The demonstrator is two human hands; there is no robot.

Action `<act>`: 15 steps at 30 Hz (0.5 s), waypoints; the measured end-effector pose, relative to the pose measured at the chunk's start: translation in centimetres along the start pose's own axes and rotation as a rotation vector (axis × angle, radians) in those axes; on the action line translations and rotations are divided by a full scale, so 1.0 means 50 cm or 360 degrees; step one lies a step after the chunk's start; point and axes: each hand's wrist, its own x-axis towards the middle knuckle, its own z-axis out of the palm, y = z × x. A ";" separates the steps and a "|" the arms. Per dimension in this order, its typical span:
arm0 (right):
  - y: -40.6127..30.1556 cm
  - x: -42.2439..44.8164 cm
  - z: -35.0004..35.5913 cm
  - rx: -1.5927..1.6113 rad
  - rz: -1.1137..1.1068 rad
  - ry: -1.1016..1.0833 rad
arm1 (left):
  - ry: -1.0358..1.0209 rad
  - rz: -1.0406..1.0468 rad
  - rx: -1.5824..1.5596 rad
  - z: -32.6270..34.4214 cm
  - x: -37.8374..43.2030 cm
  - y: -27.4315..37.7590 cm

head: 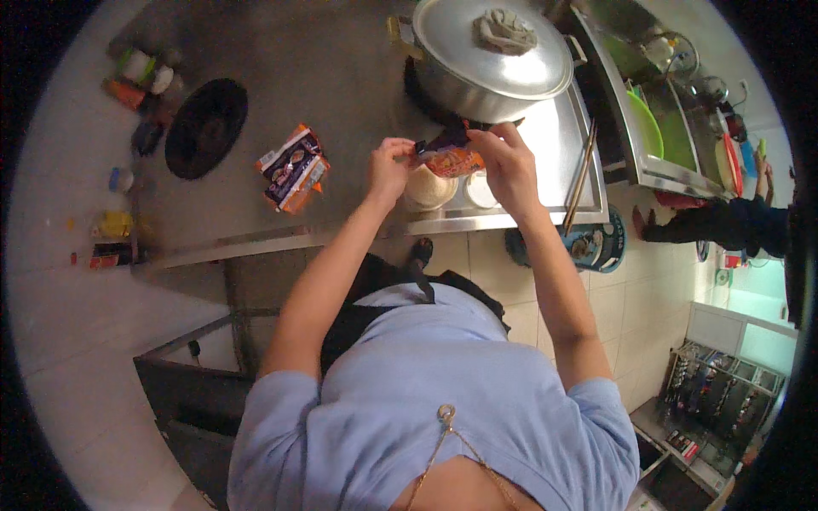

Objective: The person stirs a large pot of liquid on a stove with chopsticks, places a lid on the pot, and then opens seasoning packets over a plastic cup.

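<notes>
An orange and dark plastic packet (455,161) stretches between my two hands above the front of the steel counter. My right hand (513,165) grips its right end. At the left end, the fingers of my left hand (391,167) pinch a dark corner; whether it is torn is too small to tell. Below the packet stand a round container of pale granules (432,189) and a white round container (480,191). Several similar orange and dark packets (294,171) lie in a loose pile to the left. Behind my hands is a large lidded metal pot (447,76).
A folded cloth (506,32) lies on the pot lid. Long wooden sticks (580,175) rest at the counter's right edge. A black round burner-like piece (206,129) is at left. Rightward are a sink unit with a green basin (647,124), a floor bin (597,246) and another person (716,223).
</notes>
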 end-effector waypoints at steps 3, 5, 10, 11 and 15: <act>-0.005 -0.011 0.003 -0.0003 -0.0011 0.0027 | 0.0043 0.0199 0.0319 0.000 -0.002 0.010; -0.009 -0.011 -0.002 -0.0037 -0.0022 0.0020 | 0.0008 0.0227 0.0467 0.004 -0.009 0.024; -0.011 -0.019 -0.002 -0.0012 -0.0030 0.0095 | -0.0014 0.0136 0.0406 0.001 -0.002 0.012; -0.007 -0.033 0.002 -0.0008 -0.0017 0.0088 | -0.0017 0.0202 0.0421 0.001 -0.003 0.008; 0.014 -0.028 -0.010 -0.0072 0.0016 0.0214 | -0.0041 0.0221 0.0433 -0.001 -0.002 0.017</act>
